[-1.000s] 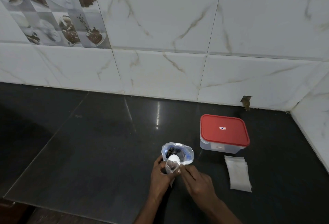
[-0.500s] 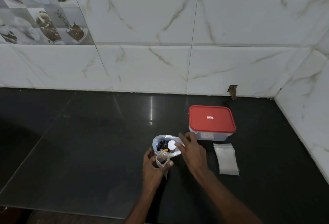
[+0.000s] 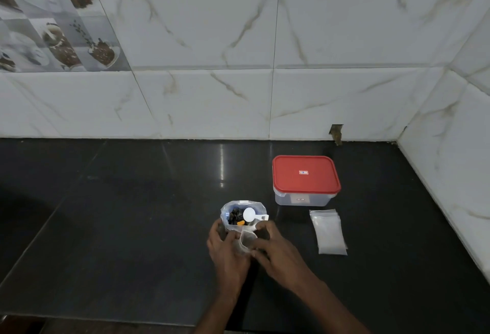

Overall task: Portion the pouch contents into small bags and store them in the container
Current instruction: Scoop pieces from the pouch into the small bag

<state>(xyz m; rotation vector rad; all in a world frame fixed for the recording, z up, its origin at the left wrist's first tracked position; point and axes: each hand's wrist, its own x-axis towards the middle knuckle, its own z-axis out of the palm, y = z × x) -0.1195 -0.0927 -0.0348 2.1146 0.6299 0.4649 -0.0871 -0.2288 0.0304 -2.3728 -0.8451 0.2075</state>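
- Near the counter's (image 3: pixel 127 240) front edge, a bit right of ctr, a clear pouch (image 3: pixel 258 207) is stood upright w/ its mouth pulled open in a rough ring.
- Dark pieces and one orange bit (image 3: pixel 240 223) are seen inside the pouch. A white scoop (image 3: pixel 249 214) is laid on top, bowl up, w/ its handle poking over the rim toward the right edge.
- A small bag (image 3: pixel 245 240), clear & thin, is held just in front of the pouch. Its mouth is turned up, and whether anything is inside can't be told.
- Left hand (image 3: pixel 228 250): fingers are curled, and the bag's left side is gripped btw. thumb & fingers, close by the pouch wall.
- Right hand (image 3: pixel 277 252): the bag's right edge is pinched, w/ the forefinger curved over the bag's mouth.
- Toward the back right corner a rectangular container (image 3: pixel 318 198) is set. Its walls are clear and it is closed by a red lid (image 3: pixel 305 182) w/ a small label at ctr.
- Btw. the container and the front edge a flat stack of bags (image 3: pixel 328 233) is laid, near the container but apart from it and from both hands.
- Behind the back edge, white marbled wall tiles (image 3: pixel 212 41) are seen, w/ a coffee-print tile (image 3: pixel 53 28) at upper left.
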